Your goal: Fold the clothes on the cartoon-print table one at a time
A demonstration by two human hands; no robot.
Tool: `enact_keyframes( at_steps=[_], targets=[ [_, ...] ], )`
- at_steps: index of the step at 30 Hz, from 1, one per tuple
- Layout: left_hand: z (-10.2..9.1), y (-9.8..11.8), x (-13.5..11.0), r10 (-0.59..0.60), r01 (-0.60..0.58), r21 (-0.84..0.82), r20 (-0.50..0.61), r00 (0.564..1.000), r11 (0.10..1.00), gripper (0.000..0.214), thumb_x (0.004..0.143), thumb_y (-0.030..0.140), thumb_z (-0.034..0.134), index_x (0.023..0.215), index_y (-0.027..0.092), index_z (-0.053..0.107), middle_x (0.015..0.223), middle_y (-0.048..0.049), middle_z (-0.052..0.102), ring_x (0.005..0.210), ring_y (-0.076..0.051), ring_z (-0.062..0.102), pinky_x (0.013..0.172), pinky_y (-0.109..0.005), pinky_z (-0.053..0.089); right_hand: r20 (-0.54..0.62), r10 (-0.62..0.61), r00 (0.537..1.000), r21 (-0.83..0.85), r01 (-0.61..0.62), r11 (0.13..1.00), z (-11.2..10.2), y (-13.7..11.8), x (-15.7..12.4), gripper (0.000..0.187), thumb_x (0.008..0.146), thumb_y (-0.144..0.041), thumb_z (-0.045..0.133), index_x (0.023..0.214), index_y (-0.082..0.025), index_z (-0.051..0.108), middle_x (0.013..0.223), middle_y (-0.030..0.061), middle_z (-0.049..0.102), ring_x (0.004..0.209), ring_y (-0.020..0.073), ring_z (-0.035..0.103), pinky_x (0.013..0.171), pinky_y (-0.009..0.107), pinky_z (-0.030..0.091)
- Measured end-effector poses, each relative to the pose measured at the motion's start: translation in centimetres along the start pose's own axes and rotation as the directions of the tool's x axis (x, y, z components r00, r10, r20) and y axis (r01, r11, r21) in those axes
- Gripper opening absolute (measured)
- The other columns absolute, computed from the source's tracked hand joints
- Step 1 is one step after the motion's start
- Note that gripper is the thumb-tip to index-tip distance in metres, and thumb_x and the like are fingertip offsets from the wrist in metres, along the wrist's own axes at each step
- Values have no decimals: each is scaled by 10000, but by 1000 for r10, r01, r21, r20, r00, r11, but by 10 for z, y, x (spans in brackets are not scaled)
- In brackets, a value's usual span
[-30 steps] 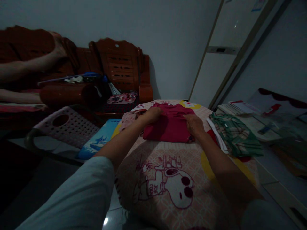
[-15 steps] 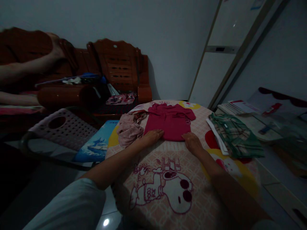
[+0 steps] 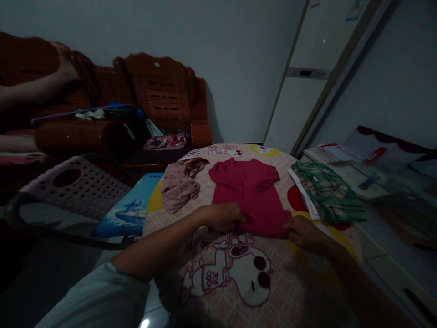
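A dark pink shirt (image 3: 251,191) lies spread flat on a round table covered by a cartoon-dog cloth (image 3: 225,273). My left hand (image 3: 223,216) is closed on the shirt's near left hem. At the near right hem corner my right hand (image 3: 305,233) pinches the fabric. A crumpled pale pink garment (image 3: 179,187) lies just left of the shirt. Folded green plaid clothes (image 3: 327,193) sit stacked to its right.
A perforated pink laundry basket (image 3: 73,187) and a blue printed item (image 3: 128,207) are at the left. Brown plastic chairs (image 3: 164,98) stand behind with clutter on them. Another person's arm (image 3: 30,91) rests at the far left. Papers (image 3: 329,152) lie on a counter right.
The shirt was folded short a second ago; both hands drew its lower half toward me, so it now lies at full length. My view shifted slightly right.
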State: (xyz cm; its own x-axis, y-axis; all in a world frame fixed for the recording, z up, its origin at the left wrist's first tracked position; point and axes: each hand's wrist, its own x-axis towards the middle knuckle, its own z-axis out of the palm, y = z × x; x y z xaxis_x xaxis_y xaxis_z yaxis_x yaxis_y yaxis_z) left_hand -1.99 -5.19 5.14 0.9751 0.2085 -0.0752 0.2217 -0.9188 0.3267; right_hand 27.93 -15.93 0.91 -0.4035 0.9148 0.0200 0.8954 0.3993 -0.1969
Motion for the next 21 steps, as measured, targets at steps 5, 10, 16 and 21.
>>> enact_keyframes(
  at_steps=[5, 10, 16, 21],
  targets=[
    [3, 1, 2, 172, -96, -351, 190, 967, 931, 307, 757, 42, 555, 929, 204, 751, 799, -21, 735, 673, -152, 641, 640, -238, 489, 237, -9, 972, 147, -27, 989, -15, -21, -2, 164, 733, -143, 516, 645, -185, 649, 673, 0, 624, 656, 135, 538, 634, 247, 364],
    [-12, -27, 7, 95, 75, -587, 253, 963, 806, 298, 860, 302, 629, 1111, 169, 719, 833, -47, 750, 708, -163, 680, 630, -229, 520, 433, -47, 900, 442, -166, 882, -44, -29, 19, 226, 794, -299, 574, 631, -157, 640, 568, -20, 570, 526, 105, 470, 509, 226, 296],
    [-37, -119, 24, -626, 531, -339, -516, 585, 777, 364, 876, 163, 541, 1214, 100, 660, 1210, -122, 689, 1095, -211, 636, 965, -278, 464, 24, 90, 996, 459, -91, 884, -38, -13, 66, 326, 881, -326, 468, 645, -155, 613, 601, 1, 581, 570, 121, 511, 549, 232, 336],
    [-18, -172, 33, -825, 758, -436, -516, 230, 484, 421, 914, 297, 531, 1268, 81, 607, 1236, -168, 666, 1146, -235, 617, 969, -280, 445, -200, 214, 956, 401, -119, 908, -17, 11, 99, 294, 865, -301, 480, 814, -138, 720, 726, 48, 697, 659, 166, 615, 625, 258, 422]
  ],
)
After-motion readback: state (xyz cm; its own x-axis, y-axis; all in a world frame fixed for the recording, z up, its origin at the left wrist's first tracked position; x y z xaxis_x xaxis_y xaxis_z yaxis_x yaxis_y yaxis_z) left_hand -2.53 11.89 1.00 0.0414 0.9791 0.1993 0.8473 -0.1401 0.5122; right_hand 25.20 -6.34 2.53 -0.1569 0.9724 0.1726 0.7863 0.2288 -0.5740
